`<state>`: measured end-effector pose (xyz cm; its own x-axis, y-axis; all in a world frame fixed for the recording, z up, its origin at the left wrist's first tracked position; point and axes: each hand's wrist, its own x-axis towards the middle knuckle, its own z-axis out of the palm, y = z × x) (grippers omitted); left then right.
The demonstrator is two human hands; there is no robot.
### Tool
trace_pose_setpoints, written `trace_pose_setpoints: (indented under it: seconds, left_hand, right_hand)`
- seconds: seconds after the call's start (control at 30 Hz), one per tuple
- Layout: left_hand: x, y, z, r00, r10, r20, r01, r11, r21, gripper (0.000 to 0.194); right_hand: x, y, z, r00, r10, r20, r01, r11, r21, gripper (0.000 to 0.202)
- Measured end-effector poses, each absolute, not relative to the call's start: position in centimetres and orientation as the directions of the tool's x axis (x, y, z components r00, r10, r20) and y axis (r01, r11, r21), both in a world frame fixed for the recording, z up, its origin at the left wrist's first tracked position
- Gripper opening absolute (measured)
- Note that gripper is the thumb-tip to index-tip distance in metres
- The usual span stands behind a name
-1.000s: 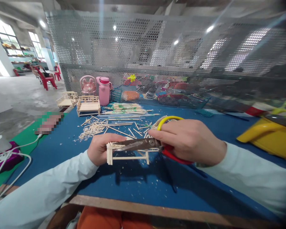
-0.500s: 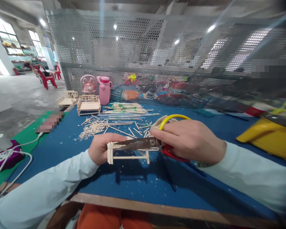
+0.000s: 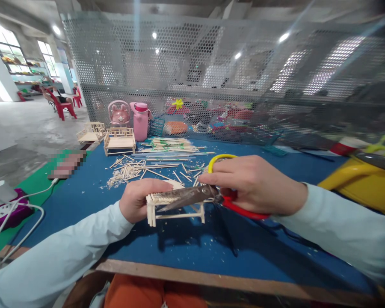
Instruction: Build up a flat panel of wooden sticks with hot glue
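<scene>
My left hand [image 3: 141, 197] is closed on the left end of a small frame of pale wooden sticks [image 3: 179, 215], a miniature piece of furniture with short legs, held above the blue table. In my right hand [image 3: 248, 182] is a pair of scissors [image 3: 197, 193] with one yellow and one red handle. The dark blades point left across the top edge of the stick frame and stand a little apart. Behind the hands lie loose sticks [image 3: 154, 173] and a heap of small chips [image 3: 117, 176].
Two finished-looking miniature stick benches [image 3: 120, 142] stand at the back left, beside a pink flask [image 3: 141, 124]. A yellow container [image 3: 365, 182] sits to the right. On the left are a purple power socket [image 3: 9, 209] and white cable [image 3: 40, 209]. A perforated metal screen [image 3: 211, 64] closes off the back.
The scissors' handles have spread and the blades have parted. The stick frame has shifted slightly right and down, with my left hand still on it.
</scene>
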<state>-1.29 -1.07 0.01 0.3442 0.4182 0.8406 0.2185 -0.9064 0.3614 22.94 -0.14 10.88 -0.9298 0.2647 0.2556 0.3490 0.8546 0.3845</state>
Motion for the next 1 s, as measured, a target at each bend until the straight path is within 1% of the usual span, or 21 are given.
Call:
trace_pose_setpoints:
  seconds: [0.17, 0.33, 0.6, 0.8, 1.0]
  left_hand:
    - [-1.2, -1.4, 0.3, 0.367, 0.428, 0.826, 0.214, -0.903, 0.372, 0.023]
    - [-1.1, -1.8, 0.8, 0.384, 0.453, 0.805, 0.200, -0.891, 0.407, 0.027]
    - [-1.1, -1.8, 0.4, 0.350, 0.496, 0.795, 0.190, -0.868, 0.458, 0.028]
    - [-1.2, -1.9, 0.6, 0.357, 0.519, 0.776, 0.185, -0.854, 0.486, 0.026]
    - [-1.1, -1.9, 0.5, 0.348, 0.549, 0.760, 0.180, -0.835, 0.520, 0.026]
  right_hand:
    - [22.1, -0.3, 11.2, -0.942, 0.211, 0.261, 0.314, 0.826, 0.469, 0.026]
    - [21.5, -0.5, 11.0, -0.942, 0.185, 0.281, 0.309, 0.805, 0.506, 0.022]
    - [21.7, -0.4, 10.7, -0.937, 0.165, 0.308, 0.313, 0.789, 0.528, 0.021]
    - [21.9, -0.1, 10.6, -0.944, 0.114, 0.310, 0.277, 0.786, 0.553, 0.025]
    - [21.8, -0.1, 10.7, -0.941, 0.102, 0.321, 0.279, 0.773, 0.570, 0.025]
